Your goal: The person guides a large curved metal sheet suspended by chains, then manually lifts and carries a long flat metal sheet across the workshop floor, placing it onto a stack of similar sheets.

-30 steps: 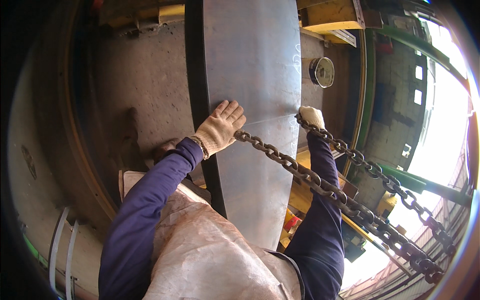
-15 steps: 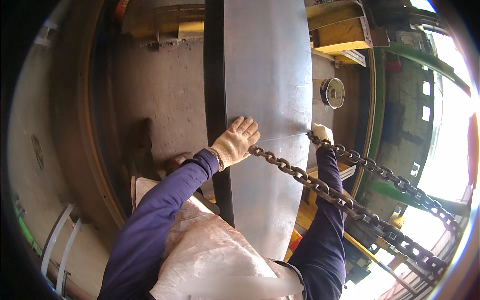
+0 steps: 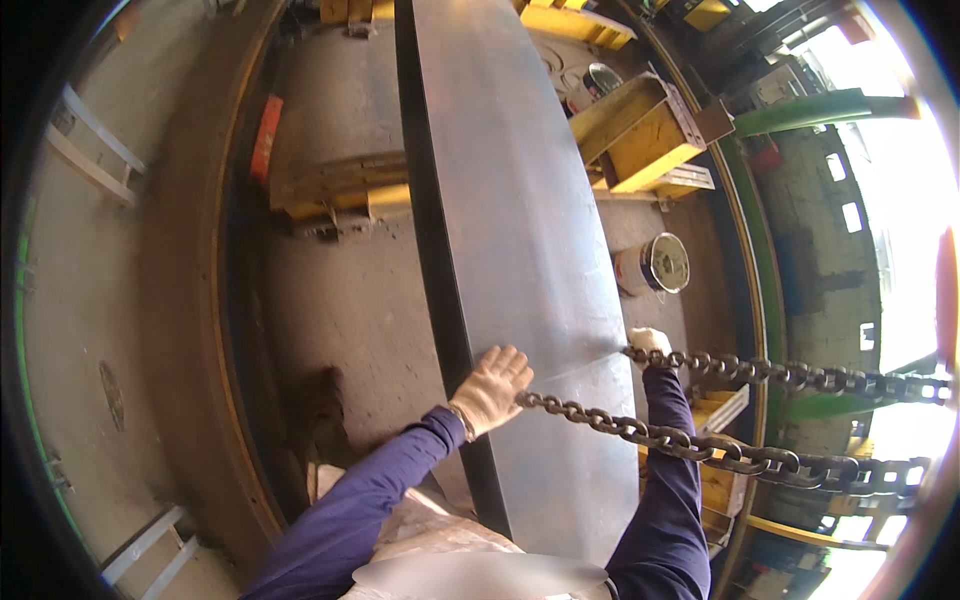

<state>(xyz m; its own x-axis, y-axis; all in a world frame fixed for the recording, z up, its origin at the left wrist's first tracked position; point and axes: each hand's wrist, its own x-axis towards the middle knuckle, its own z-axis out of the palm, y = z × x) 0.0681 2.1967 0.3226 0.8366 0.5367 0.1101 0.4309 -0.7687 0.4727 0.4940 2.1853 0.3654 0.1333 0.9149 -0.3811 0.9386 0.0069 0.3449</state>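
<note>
A long grey steel beam, with a dark left edge, runs away in front of me. My left hand, in a pale knitted work glove, lies on its top near that edge, fingers stretched out. Beside its palm ends a heavy steel chain; what it hooks to is hidden. At the beam's right edge my gloved right hand looks closed, partly behind a second chain. What its fingers hold, if anything, is hidden. Both chains stretch off to the right, above my right forearm.
Yellow steel supports stand at the beam's right side, and another yellow support at its left. A used bucket sits on the floor to the right, with another bucket farther off. An orange-red bar is at left.
My view has tipped forward and turned, so the beam slants and more of its far part shows. Hands and chains appear lower in the picture; both hands keep their places at the beam.
</note>
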